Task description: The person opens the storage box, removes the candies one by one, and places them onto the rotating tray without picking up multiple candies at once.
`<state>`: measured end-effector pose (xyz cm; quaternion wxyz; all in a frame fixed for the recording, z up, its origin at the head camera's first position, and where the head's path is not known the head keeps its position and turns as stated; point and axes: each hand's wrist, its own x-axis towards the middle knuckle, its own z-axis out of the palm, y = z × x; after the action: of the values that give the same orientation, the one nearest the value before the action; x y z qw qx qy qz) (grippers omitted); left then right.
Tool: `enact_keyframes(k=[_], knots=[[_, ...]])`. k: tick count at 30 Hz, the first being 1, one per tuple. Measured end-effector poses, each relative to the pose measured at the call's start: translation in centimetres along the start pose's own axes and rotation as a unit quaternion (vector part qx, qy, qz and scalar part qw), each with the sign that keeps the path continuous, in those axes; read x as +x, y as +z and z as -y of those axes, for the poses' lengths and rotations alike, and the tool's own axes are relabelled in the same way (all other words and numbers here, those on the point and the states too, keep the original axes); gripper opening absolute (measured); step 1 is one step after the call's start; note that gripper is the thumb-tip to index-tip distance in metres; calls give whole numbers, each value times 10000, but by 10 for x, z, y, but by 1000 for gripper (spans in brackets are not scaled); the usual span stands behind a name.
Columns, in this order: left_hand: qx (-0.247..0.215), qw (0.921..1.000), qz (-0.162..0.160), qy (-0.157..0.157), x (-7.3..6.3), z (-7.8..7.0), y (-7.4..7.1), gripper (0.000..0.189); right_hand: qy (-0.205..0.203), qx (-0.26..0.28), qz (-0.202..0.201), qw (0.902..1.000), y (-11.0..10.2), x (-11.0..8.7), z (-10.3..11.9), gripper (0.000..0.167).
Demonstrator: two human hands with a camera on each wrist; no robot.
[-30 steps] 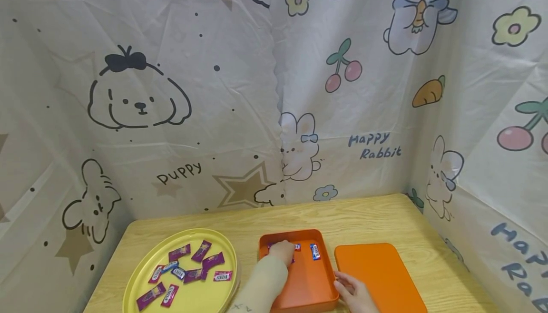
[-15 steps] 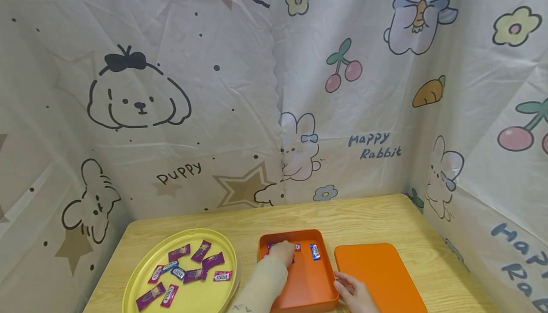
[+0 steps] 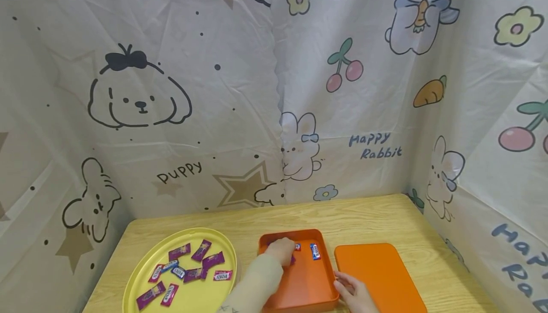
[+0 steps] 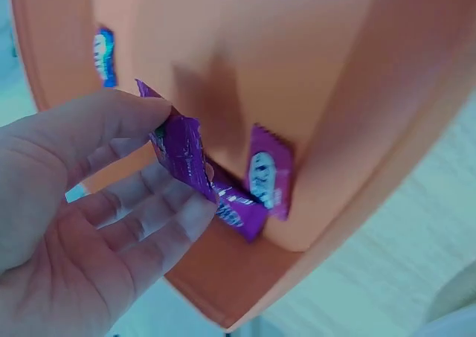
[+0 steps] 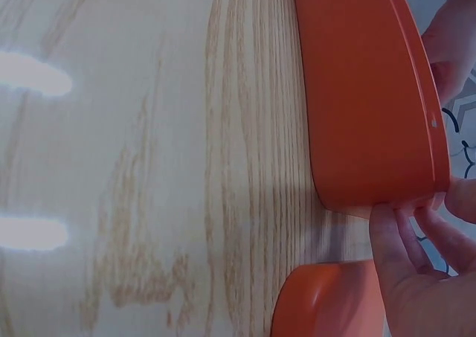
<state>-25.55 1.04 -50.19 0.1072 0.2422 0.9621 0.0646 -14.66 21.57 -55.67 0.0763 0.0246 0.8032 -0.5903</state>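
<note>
My left hand (image 3: 280, 250) is inside the orange box (image 3: 301, 288), at its far left corner. In the left wrist view its thumb and fingers pinch a purple-wrapped candy (image 4: 182, 149). Right beneath that candy lie another purple candy (image 4: 239, 210) and a pinkish-purple candy (image 4: 269, 175) on the box floor. A blue-and-white candy (image 3: 315, 251) lies by the far right corner of the box. My right hand (image 3: 354, 292) holds the box's right wall, fingers on its outer face and a fingertip right at the rim, as the right wrist view shows.
A round yellow tray (image 3: 205, 298) with several purple, pink and blue candies stands on the wooden table (image 3: 364, 220) at the left. The flat orange lid (image 3: 376, 270) lies right of the box. A printed curtain (image 3: 239, 89) encloses the table's back and sides.
My left hand and forearm have shifted slightly left and up within the box, and the hand now covers the purple wrappers that showed at its left. The right hand stays on the wall.
</note>
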Motion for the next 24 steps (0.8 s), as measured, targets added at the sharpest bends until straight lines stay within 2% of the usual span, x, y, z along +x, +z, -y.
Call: enact_keyframes(k=[7, 13, 18, 24], knots=[[-111, 9996, -2, 275, -7, -2, -13, 14, -25, -53, -59, 10000, 1, -1, 0, 53], [-534, 9978, -126, 376, -16, 1, -27, 17, 32, -29, -7, 10000, 1, -1, 1, 54], [-607, 9955, -501, 530, -25, 11, -34, 18, 2, -54, -30, 10000, 2, -1, 0, 53], [-569, 9907, -891, 853, -38, 34, -36, 24, 19, -52, -21, 10000, 1, -1, 1, 54]])
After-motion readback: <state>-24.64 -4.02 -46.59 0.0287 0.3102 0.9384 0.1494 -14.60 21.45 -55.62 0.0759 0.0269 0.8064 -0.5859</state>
